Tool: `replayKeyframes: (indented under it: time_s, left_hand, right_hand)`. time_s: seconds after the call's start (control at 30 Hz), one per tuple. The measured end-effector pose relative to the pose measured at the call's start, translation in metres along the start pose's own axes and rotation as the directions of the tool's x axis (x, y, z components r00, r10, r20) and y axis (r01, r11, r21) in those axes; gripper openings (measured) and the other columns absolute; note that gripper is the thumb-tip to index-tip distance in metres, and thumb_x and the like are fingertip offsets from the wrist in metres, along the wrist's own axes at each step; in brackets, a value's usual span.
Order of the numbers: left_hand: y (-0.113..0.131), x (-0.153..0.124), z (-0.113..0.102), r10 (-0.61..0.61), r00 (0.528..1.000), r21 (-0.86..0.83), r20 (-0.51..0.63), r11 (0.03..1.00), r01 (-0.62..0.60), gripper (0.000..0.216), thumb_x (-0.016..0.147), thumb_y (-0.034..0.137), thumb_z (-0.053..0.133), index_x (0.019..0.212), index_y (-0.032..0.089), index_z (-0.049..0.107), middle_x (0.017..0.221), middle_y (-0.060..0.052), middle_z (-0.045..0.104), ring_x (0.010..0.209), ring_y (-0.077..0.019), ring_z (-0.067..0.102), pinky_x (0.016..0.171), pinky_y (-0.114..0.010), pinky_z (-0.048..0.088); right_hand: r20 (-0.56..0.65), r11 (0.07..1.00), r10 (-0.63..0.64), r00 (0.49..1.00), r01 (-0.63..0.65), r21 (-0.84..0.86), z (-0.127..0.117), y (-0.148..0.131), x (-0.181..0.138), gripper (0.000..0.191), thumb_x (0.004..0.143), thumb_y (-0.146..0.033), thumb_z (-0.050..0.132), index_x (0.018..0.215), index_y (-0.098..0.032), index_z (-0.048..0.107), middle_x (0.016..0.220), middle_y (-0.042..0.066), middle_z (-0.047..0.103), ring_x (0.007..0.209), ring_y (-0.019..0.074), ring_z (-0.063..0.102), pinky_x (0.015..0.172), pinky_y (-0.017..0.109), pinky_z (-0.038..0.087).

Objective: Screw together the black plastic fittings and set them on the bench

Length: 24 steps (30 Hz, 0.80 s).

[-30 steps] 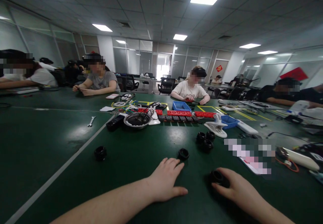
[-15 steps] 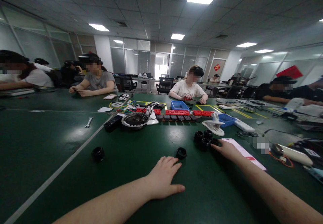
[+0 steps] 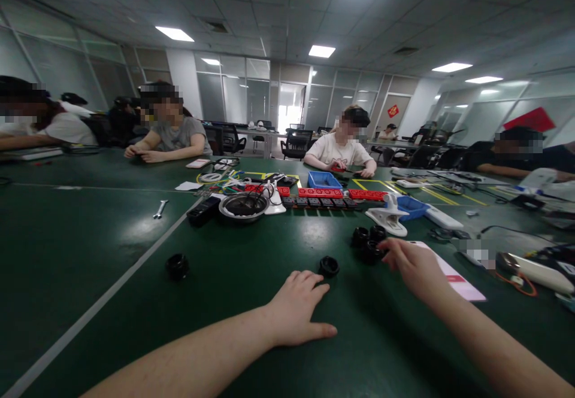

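Note:
My left hand [image 3: 299,311] rests palm down on the green table with its fingers spread. Just beyond its fingertips lies a short black threaded ring [image 3: 329,266], apart from or barely touching them. My right hand [image 3: 415,266] is at the right side of a cluster of similar black rings [image 3: 360,237]. Its fingers are bent in toward each other, and they cover whatever may be between them. Another black ring [image 3: 177,266] stands alone to the left.
A wrench [image 3: 160,209], a round metal dish [image 3: 244,207] and red strips [image 3: 320,193] lie farther back. Right of the cluster are a white clamp base [image 3: 389,221], a pink-white phone-like slab [image 3: 458,279] and cables. Several people sit around the table.
My right hand has shifted slightly right and looks a little raised. The ring seen at its fingertips before is now hidden. My left hand keeps its place; the view has tilted slightly.

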State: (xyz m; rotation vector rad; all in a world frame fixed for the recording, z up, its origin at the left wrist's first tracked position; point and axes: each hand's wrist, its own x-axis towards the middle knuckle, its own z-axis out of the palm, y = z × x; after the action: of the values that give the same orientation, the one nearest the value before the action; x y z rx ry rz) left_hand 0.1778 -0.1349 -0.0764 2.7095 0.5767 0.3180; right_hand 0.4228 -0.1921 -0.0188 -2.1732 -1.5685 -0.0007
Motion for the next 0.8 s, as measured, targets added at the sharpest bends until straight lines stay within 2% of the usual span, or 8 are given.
replayKeyframes:
  time_s: [0.07, 0.13, 0.2, 0.33, 0.4, 0.5, 0.67, 0.8]
  left_hand:
    - [0.0, 0.0, 0.001, 0.005, 1.0, 0.014, -0.016, 1.0, -0.005, 0.068, 0.07, 0.057, 0.053, 0.124, 0.017, 0.042, 0.128, -0.012, 0.042, 0.117, -0.0304, 0.034, 0.099, -0.048, 0.024]
    - [0.0, -0.001, 0.002, 0.011, 1.0, 0.032, -0.027, 0.999, -0.01, 0.068, 0.069, 0.057, 0.054, 0.123, 0.017, 0.043, 0.126, -0.013, 0.044, 0.116, -0.0304, 0.035, 0.098, -0.047, 0.025]
    - [0.0, -0.001, 0.002, 0.012, 1.0, 0.052, -0.027, 0.999, -0.011, 0.067, 0.069, 0.057, 0.054, 0.122, 0.017, 0.044, 0.124, -0.013, 0.044, 0.116, -0.0306, 0.036, 0.098, -0.046, 0.026]
    - [0.001, -0.001, 0.001, 0.008, 1.0, 0.079, -0.024, 0.997, -0.006, 0.065, 0.069, 0.056, 0.054, 0.119, 0.015, 0.046, 0.122, -0.014, 0.046, 0.114, -0.0308, 0.038, 0.097, -0.045, 0.027]
    - [0.001, -0.001, 0.001, 0.018, 0.999, 0.084, -0.034, 0.996, -0.015, 0.062, 0.069, 0.056, 0.055, 0.115, 0.016, 0.049, 0.119, -0.013, 0.048, 0.111, -0.0296, 0.04, 0.096, -0.044, 0.029]
    - [-0.001, 0.0, 0.002, 0.033, 0.999, 0.08, -0.037, 0.996, -0.03, 0.063, 0.069, 0.057, 0.054, 0.116, 0.017, 0.048, 0.122, -0.012, 0.047, 0.112, -0.0292, 0.039, 0.096, -0.045, 0.029]
    - [-0.004, -0.001, 0.003, 0.031, 0.999, 0.049, -0.021, 0.998, -0.03, 0.069, 0.07, 0.058, 0.052, 0.124, 0.017, 0.041, 0.128, -0.013, 0.041, 0.117, -0.03, 0.034, 0.098, -0.047, 0.026]
    - [-0.005, -0.001, -0.001, 0.026, 1.0, 0.022, 0.007, 0.999, -0.026, 0.069, 0.071, 0.059, 0.051, 0.125, 0.017, 0.04, 0.129, -0.012, 0.041, 0.118, -0.0297, 0.033, 0.098, -0.047, 0.026]
  right_hand:
    - [0.034, 0.993, -0.116, 0.993, 0.115, 0.025, 0.017, -0.03, -0.006, 0.042, 0.087, -0.032, 0.025, 0.123, -0.017, 0.04, 0.072, 0.004, 0.062, 0.067, 0.0205, 0.059, 0.063, 0.031, 0.043]
    - [0.015, 0.976, -0.215, 0.976, 0.216, -0.022, 0.037, -0.054, -0.01, 0.053, 0.084, -0.033, 0.036, 0.133, -0.015, 0.023, 0.096, 0.009, 0.059, 0.08, 0.0222, 0.059, 0.066, 0.031, 0.043]
    - [0.074, 0.944, -0.292, 0.954, 0.299, -0.14, 0.055, -0.071, -0.012, 0.057, 0.079, -0.041, 0.046, 0.128, -0.015, 0.032, 0.102, 0.013, 0.055, 0.085, 0.0267, 0.057, 0.065, 0.033, 0.044]
    - [0.179, 0.899, -0.328, 0.928, 0.364, -0.242, 0.076, -0.081, -0.01, 0.032, 0.083, -0.039, 0.044, 0.102, -0.016, 0.055, 0.085, 0.01, 0.056, 0.079, 0.0253, 0.057, 0.063, 0.032, 0.044]
    - [0.185, 0.897, -0.341, 0.922, 0.378, -0.229, 0.078, -0.077, -0.009, 0.022, 0.083, -0.03, 0.044, 0.094, -0.017, 0.057, 0.086, 0.009, 0.054, 0.077, 0.0219, 0.057, 0.066, 0.03, 0.045]
    - [0.187, 0.909, -0.351, 0.918, 0.381, -0.168, 0.07, -0.064, -0.012, 0.019, 0.08, -0.022, 0.048, 0.096, -0.016, 0.056, 0.1, 0.011, 0.049, 0.082, 0.0193, 0.056, 0.072, 0.028, 0.045]
    - [0.399, 0.92, -0.365, 0.841, 0.392, 0.015, 0.04, -0.024, -0.036, 0.032, 0.078, -0.023, 0.048, 0.109, -0.022, 0.053, 0.106, 0.007, 0.053, 0.09, 0.0201, 0.056, 0.08, 0.03, 0.045]
    - [0.487, 0.957, -0.261, 0.834, 0.289, 0.017, 0.009, 0.02, -0.051, 0.036, 0.072, -0.024, 0.052, 0.108, -0.027, 0.056, 0.11, 0.004, 0.056, 0.096, 0.0228, 0.055, 0.086, 0.034, 0.043]
